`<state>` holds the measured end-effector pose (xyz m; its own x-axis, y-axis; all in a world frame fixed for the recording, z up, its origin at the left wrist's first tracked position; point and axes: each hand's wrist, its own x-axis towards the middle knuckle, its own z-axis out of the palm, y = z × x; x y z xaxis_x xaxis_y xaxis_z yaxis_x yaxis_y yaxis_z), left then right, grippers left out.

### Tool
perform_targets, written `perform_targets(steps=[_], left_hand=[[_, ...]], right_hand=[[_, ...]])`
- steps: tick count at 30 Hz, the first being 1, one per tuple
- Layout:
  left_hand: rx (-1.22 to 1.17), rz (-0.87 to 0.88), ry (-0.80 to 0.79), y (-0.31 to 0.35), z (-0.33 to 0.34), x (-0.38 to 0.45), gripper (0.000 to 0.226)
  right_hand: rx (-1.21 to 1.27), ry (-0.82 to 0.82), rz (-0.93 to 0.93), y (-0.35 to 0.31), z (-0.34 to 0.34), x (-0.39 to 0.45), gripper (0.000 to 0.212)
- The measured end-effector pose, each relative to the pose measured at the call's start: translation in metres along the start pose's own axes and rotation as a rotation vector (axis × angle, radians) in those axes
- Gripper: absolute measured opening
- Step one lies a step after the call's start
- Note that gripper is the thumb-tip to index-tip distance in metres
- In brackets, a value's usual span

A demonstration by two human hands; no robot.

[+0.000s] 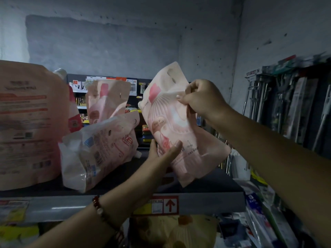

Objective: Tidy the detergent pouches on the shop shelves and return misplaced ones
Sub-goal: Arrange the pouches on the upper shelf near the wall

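Observation:
I hold a pink detergent pouch (pixel 172 115) up over the top shelf (pixel 206 183), tilted, its handle holes at the top. My right hand (pixel 200 98) pinches its upper right edge. My left hand (pixel 163 154) grips its lower left side, thumb on the front. Left of it a pink-and-white pouch (pixel 102 151) lies slumped on the shelf. Behind that one another pink pouch (pixel 107 99) stands upright. A large pink pouch (pixel 28 122) stands at the far left, back label facing me.
The shelf's grey front rail (pixel 71 206) carries a red-and-yellow price tag (pixel 161 205). Packaged goods hang on a rack (pixel 290 104) at the right. More packs (pixel 172 231) sit on the shelf below. A grey wall (pixel 125 42) rises behind.

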<state>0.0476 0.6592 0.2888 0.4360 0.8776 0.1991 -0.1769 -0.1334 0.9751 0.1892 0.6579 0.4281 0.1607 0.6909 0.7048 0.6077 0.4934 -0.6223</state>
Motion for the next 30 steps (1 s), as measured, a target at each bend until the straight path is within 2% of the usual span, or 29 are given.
perform_targets(steps=[2, 6, 9, 13, 19, 25, 30], left_hand=[[-0.053, 0.015, -0.043, -0.002, 0.004, 0.003, 0.084], [-0.092, 0.131, -0.058, -0.002, 0.013, 0.005, 0.076], [-0.083, 0.276, 0.032, -0.002, 0.020, 0.002, 0.081], [0.010, 0.431, 0.211, -0.006, 0.024, 0.007, 0.102], [0.153, 0.497, 0.247, -0.010, 0.011, 0.022, 0.098], [0.340, 0.479, 0.244, -0.011, 0.006, 0.033, 0.077], [0.626, 0.505, 0.225, -0.006, 0.010, 0.038, 0.084]], right_hand=[[0.033, 0.013, -0.007, -0.003, -0.004, -0.002, 0.025], [0.078, 0.007, -0.055, -0.015, -0.010, -0.008, 0.022], [0.091, -0.008, -0.077, -0.020, -0.018, -0.011, 0.022], [0.176, -0.015, -0.042, -0.018, -0.033, -0.010, 0.022], [0.306, 0.052, 0.053, -0.003, -0.047, -0.007, 0.025], [0.351, 0.129, 0.100, 0.025, -0.048, -0.008, 0.020], [0.447, 0.192, 0.172, 0.050, -0.053, -0.012, 0.016]])
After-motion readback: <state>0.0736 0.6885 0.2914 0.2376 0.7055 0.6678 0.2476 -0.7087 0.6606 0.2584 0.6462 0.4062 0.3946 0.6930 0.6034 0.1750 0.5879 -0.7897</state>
